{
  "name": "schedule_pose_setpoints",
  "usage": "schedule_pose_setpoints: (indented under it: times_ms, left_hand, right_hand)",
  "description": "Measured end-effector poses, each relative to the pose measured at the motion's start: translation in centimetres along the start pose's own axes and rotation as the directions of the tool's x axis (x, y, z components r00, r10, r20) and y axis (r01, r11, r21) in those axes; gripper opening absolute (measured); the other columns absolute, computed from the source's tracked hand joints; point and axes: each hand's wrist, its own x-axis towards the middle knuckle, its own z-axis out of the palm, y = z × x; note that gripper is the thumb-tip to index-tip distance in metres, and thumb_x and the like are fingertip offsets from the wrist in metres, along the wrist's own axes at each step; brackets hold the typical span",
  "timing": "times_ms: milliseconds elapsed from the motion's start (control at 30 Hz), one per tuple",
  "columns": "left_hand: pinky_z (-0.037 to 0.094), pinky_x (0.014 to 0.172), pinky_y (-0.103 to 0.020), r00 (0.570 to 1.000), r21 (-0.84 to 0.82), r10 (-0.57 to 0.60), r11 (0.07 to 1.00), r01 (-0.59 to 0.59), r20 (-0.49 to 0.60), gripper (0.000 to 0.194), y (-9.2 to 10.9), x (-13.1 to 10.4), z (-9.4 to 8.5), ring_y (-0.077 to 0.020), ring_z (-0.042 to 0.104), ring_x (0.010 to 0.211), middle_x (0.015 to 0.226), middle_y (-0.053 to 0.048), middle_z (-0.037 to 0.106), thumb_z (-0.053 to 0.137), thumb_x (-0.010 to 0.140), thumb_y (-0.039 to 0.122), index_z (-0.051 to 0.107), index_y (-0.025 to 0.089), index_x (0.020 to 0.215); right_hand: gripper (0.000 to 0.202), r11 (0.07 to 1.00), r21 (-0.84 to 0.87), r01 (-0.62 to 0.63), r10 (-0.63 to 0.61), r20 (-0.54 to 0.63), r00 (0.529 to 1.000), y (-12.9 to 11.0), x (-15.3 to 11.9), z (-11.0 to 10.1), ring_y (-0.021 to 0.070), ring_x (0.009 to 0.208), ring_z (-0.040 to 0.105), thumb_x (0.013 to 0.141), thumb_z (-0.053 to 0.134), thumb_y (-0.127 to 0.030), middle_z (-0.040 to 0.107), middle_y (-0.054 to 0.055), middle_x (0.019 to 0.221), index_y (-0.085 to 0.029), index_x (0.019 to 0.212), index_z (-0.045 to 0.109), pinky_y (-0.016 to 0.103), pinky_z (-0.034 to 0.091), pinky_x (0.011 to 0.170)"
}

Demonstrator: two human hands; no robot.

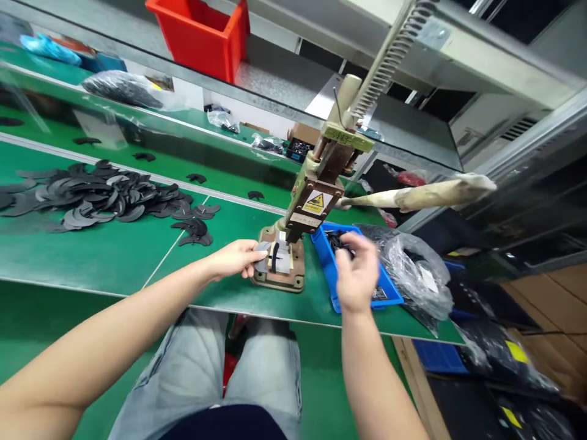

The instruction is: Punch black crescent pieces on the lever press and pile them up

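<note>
My left hand (pixel 236 259) pinches a flat grey curved piece (pixel 262 261) at the left side of the press's base plate (pixel 280 280). A black curved strip (pixel 274 256) lies across the light metal fixture beside my fingertips. Above the fixture rises the hand press (pixel 316 189), with a yellow warning label on its front. My right hand (pixel 358 269) is over the blue bin (pixel 331 269), which holds small black parts (pixel 338 241). Motion smears its bent fingers, and I cannot make out whether anything is between them.
A heap of dark curved pieces (pixel 110 189) covers the left of the green table (pixel 151 260). The press's wrapped lever (pixel 422 194) juts right. Beside the bin lies a clear plastic bag (pixel 415 275). A red bin (pixel 202 33) stands on the shelf above.
</note>
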Motion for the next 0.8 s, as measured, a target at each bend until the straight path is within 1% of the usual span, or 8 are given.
schedule_pose_setpoints:
  times_ms: [33, 100, 167, 200, 267, 367, 667, 800]
  left_hand:
    - [0.046, 0.045, -0.019, 1.000, 0.006, 0.014, 1.000, -0.014, 0.009, 0.052, 0.1, -1.3, 0.2, -0.0116, 0.060, 0.046, 0.054, 0.003, 0.062, 0.082, 0.083, 0.066, 0.061, 0.018, 0.088]
    - [0.046, 0.046, -0.019, 0.999, 0.018, 0.032, 0.999, -0.032, 0.019, 0.052, 0.4, -3.4, 0.9, -0.0115, 0.059, 0.045, 0.053, 0.003, 0.062, 0.079, 0.085, 0.066, 0.060, 0.019, 0.088]
    - [0.046, 0.046, -0.020, 0.999, 0.027, 0.039, 0.999, -0.040, 0.037, 0.051, 0.5, -4.9, 1.7, -0.0113, 0.058, 0.044, 0.052, 0.003, 0.062, 0.077, 0.087, 0.066, 0.060, 0.019, 0.088]
    - [0.046, 0.046, -0.020, 0.998, 0.031, 0.041, 0.999, -0.042, 0.050, 0.050, 0.4, -5.4, 2.1, -0.0113, 0.058, 0.044, 0.053, 0.003, 0.062, 0.076, 0.088, 0.066, 0.060, 0.019, 0.088]
    - [0.046, 0.045, -0.020, 0.996, 0.041, 0.049, 0.998, -0.052, 0.070, 0.049, 0.0, -6.0, 2.8, -0.0115, 0.059, 0.045, 0.055, 0.003, 0.062, 0.074, 0.090, 0.066, 0.060, 0.019, 0.089]
    - [0.044, 0.043, -0.020, 0.995, 0.064, 0.055, 0.996, -0.060, 0.088, 0.047, -0.6, -6.3, 3.4, -0.0121, 0.060, 0.046, 0.058, 0.004, 0.061, 0.073, 0.092, 0.065, 0.061, 0.019, 0.091]
    - [0.043, 0.042, -0.020, 0.988, 0.106, 0.065, 0.991, -0.080, 0.138, 0.047, -0.1, -7.1, 3.9, -0.0122, 0.060, 0.045, 0.063, 0.003, 0.063, 0.071, 0.093, 0.064, 0.064, 0.018, 0.100]
    - [0.043, 0.042, -0.020, 0.986, 0.024, 0.044, 0.999, -0.048, 0.163, 0.046, -0.4, -7.1, 4.3, -0.0118, 0.058, 0.042, 0.059, 0.004, 0.061, 0.074, 0.091, 0.063, 0.066, 0.018, 0.099]
  right_hand:
    - [0.026, 0.993, 0.013, -0.114, 0.111, 0.146, 0.983, 0.7, -2.4, 0.7, 0.0231, 0.113, 0.071, 0.096, 0.070, -0.039, 0.074, 0.008, 0.115, -0.023, 0.117, 0.070, 0.048, 0.057, 0.111]
    - [0.030, 0.949, 0.053, -0.312, 0.270, 0.376, 0.886, 1.3, -6.7, 2.5, 0.0214, 0.108, 0.073, 0.094, 0.073, -0.038, 0.076, 0.007, 0.113, -0.024, 0.119, 0.071, 0.042, 0.059, 0.103]
    - [0.035, 0.889, 0.137, -0.438, 0.314, 0.515, 0.798, 0.9, -9.8, 4.3, 0.0208, 0.106, 0.073, 0.090, 0.077, -0.040, 0.077, 0.007, 0.115, -0.024, 0.120, 0.070, 0.037, 0.060, 0.098]
    - [0.034, 0.860, 0.188, -0.474, 0.312, 0.541, 0.781, 0.4, -10.9, 5.1, 0.0204, 0.104, 0.073, 0.089, 0.079, -0.041, 0.077, 0.006, 0.113, -0.024, 0.117, 0.071, 0.036, 0.059, 0.096]
    - [0.028, 0.818, 0.280, -0.502, 0.307, 0.526, 0.793, -0.5, -12.2, 6.3, 0.0187, 0.098, 0.071, 0.088, 0.081, -0.043, 0.075, 0.004, 0.104, -0.023, 0.105, 0.072, 0.033, 0.057, 0.093]
    - [0.025, 0.796, 0.344, -0.498, 0.329, 0.446, 0.833, -1.3, -13.1, 7.1, 0.0163, 0.087, 0.066, 0.089, 0.080, -0.044, 0.071, 0.002, 0.092, -0.022, 0.091, 0.068, 0.031, 0.055, 0.087]
    - [0.025, 0.775, 0.402, -0.487, 0.324, 0.408, 0.853, -2.4, -13.7, 6.5, 0.0157, 0.084, 0.063, 0.092, 0.076, -0.045, 0.068, 0.001, 0.091, -0.022, 0.090, 0.065, 0.030, 0.053, 0.083]
    - [0.030, 0.772, 0.406, -0.489, 0.350, 0.371, 0.860, -2.7, -14.0, 6.5, 0.0150, 0.079, 0.061, 0.093, 0.073, -0.049, 0.066, 0.001, 0.086, -0.022, 0.085, 0.063, 0.029, 0.052, 0.075]
